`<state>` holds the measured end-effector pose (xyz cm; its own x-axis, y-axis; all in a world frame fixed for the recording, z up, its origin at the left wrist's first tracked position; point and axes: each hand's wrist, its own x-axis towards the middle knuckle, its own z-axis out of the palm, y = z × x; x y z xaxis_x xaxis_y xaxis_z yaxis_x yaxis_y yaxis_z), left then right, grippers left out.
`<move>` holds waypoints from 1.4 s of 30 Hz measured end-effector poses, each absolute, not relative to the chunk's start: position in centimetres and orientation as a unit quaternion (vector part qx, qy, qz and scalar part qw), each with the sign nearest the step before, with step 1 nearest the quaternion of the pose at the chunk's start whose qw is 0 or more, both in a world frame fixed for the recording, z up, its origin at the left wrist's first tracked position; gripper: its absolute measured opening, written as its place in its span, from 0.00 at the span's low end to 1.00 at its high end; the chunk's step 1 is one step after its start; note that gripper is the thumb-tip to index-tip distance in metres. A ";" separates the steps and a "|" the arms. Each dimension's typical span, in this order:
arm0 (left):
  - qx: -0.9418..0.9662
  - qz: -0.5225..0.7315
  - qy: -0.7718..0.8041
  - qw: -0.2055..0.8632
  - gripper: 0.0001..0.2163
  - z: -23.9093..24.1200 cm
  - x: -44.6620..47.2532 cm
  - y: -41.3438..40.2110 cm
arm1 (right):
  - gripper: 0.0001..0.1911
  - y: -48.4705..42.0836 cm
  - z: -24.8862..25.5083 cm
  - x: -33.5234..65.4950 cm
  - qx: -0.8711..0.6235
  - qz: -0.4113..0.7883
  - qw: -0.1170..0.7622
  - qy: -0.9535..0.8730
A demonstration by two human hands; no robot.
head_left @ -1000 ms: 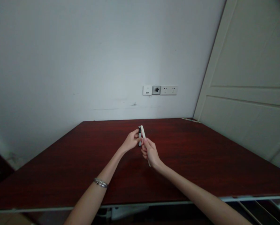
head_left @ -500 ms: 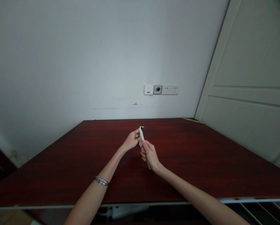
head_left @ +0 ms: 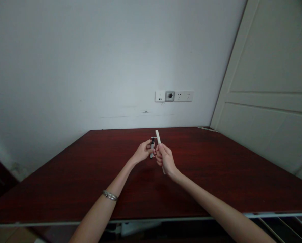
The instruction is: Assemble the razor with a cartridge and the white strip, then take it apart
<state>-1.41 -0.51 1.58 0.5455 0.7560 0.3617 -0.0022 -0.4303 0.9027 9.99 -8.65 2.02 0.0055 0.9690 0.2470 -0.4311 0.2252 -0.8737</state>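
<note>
My left hand (head_left: 142, 152) pinches a small T-shaped razor-like tool (head_left: 152, 145) between thumb and fingers, held upright above the table. Its handle is grey and black, with a thin pale crosspiece on top. Just to the right, my right hand (head_left: 167, 159) is closed around a slim white stick (head_left: 158, 136). The stick's upper end rises past the fingers and leans slightly left; its lower end pokes out below the palm. Whether it is a brush, a pen or something else I cannot tell. A small gap separates stick and tool.
Both hands are over a dark red wooden table (head_left: 77, 175). Behind it stands a pale wall with sockets (head_left: 183, 96) and a switch plate (head_left: 160, 96). A white panelled door (head_left: 269, 128) borders the right side. Under the front edge lie shelved items (head_left: 138, 228).
My right hand has moved up and to the right, taking the white stick from in front of the T-shaped tool to beside it. My left hand stays almost still.
</note>
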 end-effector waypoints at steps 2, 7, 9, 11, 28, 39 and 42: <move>0.744 0.397 0.252 0.475 0.11 1.7 -1.4 -0.7 | 0.20 -8.5 1.9 10.2 -0.307 0.544 0.633 -0.457; 0.746 0.412 0.292 0.433 0.08 1.7 -1.4 -0.8 | 0.20 -9.3 0.3 10.1 -0.340 0.573 0.558 -0.494; 0.745 0.408 0.280 0.447 0.08 1.7 -1.4 -0.8 | 0.20 -9.4 0.5 10.4 -0.332 0.568 0.570 -0.492; 0.744 0.395 0.261 0.471 0.10 1.7 -1.4 -0.9 | 0.20 -9.2 1.2 10.8 -0.321 0.552 0.601 -0.481; 0.694 0.386 0.308 0.524 0.12 2.4 -1.3 -1.5 | 0.20 -6.4 6.3 16.7 -0.481 0.177 0.477 -0.713; 0.644 0.365 0.307 0.599 0.11 3.7 -1.0 -2.9 | 0.29 -2.5 9.0 18.9 -0.553 0.032 0.290 -0.780; 0.641 0.362 0.302 0.606 0.11 3.5 -1.1 -2.8 | 0.29 -1.8 9.2 19.2 -0.579 0.010 0.310 -0.754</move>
<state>-1.13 -2.79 3.55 0.5545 0.8264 0.0980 -0.0511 -0.0837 0.9952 19.22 -1.81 9.16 -0.1382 0.8792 0.4560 0.8671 0.3299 -0.3732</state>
